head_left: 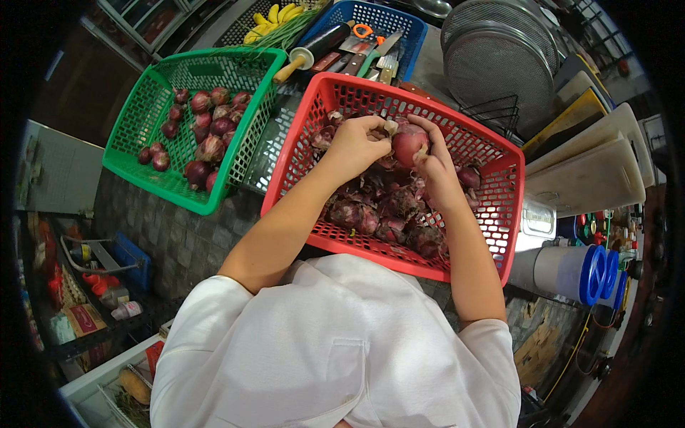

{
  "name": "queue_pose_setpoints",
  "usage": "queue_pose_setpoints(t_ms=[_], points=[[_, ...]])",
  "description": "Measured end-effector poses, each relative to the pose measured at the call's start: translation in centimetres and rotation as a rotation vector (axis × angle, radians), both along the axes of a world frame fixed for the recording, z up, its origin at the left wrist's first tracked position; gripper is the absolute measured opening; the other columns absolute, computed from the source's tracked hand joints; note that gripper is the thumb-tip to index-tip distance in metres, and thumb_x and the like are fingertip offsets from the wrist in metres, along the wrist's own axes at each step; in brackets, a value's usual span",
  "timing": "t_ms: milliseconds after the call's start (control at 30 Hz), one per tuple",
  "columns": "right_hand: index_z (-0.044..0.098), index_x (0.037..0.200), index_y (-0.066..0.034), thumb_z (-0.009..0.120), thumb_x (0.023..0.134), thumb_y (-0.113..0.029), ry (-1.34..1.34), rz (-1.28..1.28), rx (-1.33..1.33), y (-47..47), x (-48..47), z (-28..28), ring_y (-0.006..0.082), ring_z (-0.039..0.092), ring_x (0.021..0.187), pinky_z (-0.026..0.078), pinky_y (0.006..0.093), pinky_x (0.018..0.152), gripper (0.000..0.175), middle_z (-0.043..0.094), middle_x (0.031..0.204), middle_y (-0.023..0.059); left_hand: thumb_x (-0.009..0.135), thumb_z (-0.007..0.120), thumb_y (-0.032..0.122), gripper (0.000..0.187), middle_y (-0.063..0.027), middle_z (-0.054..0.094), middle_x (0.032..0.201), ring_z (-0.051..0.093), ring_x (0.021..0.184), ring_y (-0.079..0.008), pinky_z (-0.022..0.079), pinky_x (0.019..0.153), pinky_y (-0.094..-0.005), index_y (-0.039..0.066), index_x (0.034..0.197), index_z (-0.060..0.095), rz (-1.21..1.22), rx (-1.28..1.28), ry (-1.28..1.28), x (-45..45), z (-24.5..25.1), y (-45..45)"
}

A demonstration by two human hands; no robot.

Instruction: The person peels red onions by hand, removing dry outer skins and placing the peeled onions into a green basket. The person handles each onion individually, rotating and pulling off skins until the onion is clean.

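Above the red plastic basket [393, 263], my right hand [440, 166] holds a large red onion [409, 143] with its fingers curled around the far and right sides. Close by on the left, my left hand [357, 143] pinches a small pale piece [391, 127], which looks like dry onion skin or an onion end, between thumb and fingertips. Beneath both hands, red onions [348, 214] and loose dark papery skins [377, 184] lie in the basket. My hands and forearms hide part of its contents.
A green plastic basket [155, 188] with several red onions stands to the left. Behind are a blue basket [415, 32] of knives, a rolling pin [321, 51] and yellow bananas [275, 21]. Round mesh strainers [497, 80], cutting boards [588, 176] and blue-lidded containers [559, 270] stand to the right.
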State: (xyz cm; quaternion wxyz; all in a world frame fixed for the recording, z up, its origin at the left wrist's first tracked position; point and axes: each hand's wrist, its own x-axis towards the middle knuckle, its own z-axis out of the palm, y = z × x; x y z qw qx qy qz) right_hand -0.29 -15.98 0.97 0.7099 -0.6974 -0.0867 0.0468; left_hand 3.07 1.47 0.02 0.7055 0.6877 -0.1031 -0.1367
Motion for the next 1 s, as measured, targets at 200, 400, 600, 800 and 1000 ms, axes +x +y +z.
queue_pose_setpoints(t_ms=[200, 400, 600, 800, 1000], points=[[0.05, 0.121, -0.0095, 0.055, 0.092, -0.033, 0.523, -0.038, 0.071, -0.3, 0.0, -0.3, 0.0165, 0.055, 0.096, 0.05, 0.0318, 0.072, 0.037, 0.054, 0.11, 0.0066, 0.085, 0.059, -0.002, 0.017, -0.0051, 0.065, 0.093, 0.06, 0.077, -0.0111, 0.05, 0.067, -0.0263, -0.002, 0.101, 0.065, -0.056, -0.179, 0.075, 0.1, -0.1, 0.2], [0.053, 0.11, -0.0121, 0.055, 0.091, -0.033, 0.547, -0.153, 0.427, -1.3, 0.6, -0.2, 0.0153, 0.056, 0.081, 0.048, 0.0293, 0.062, 0.028, 0.057, 0.101, 0.0038, 0.078, 0.062, 0.001, 0.016, -0.0093, 0.066, 0.094, 0.063, 0.082, -0.0196, 0.05, 0.076, -0.0321, 0.0, 0.093, 0.069, 0.038, 0.35, -0.198, 0.4, -0.6, 0.9], [0.052, 0.116, -0.0104, 0.054, 0.092, -0.031, 0.477, -0.172, 0.426, -1.3, 0.3, 0.3, 0.0181, 0.059, 0.078, 0.051, 0.0301, 0.066, 0.032, 0.059, 0.099, 0.0058, 0.077, 0.067, 0.01, 0.018, -0.0159, 0.064, 0.097, 0.062, 0.09, -0.0319, 0.048, 0.085, -0.0402, 0.002, 0.093, 0.07, 0.17, 0.528, -0.409, 0.0, -0.8, 0.5], [0.05, 0.123, -0.0083, 0.051, 0.096, -0.038, 0.527, -0.028, 0.51, -0.7, 0.3, 0.3, 0.023, 0.064, 0.089, 0.056, 0.0344, 0.073, 0.04, 0.061, 0.111, 0.0097, 0.074, 0.079, 0.023, 0.057, -0.0087, 0.06, 0.103, 0.059, 0.089, -0.017, 0.049, 0.08, -0.03, 0.006, 0.121, 0.052, 0.09, 0.336, -0.426, -1.0, 0.6, -0.5], [0.051, 0.121, -0.0059, 0.046, 0.097, -0.044, 0.625, 0.019, 0.659, -0.1, 0.1, -0.1, 0.0241, 0.065, 0.088, 0.056, 0.0354, 0.076, 0.045, 0.062, 0.109, 0.0112, 0.073, 0.081, 0.023, 0.049, -0.0096, 0.06, 0.1, 0.061, 0.083, -0.018, 0.051, 0.072, -0.0315, 0.004, 0.109, 0.055, 0.161, 0.32, -0.597, -2.2, 1.3, -1.4]])
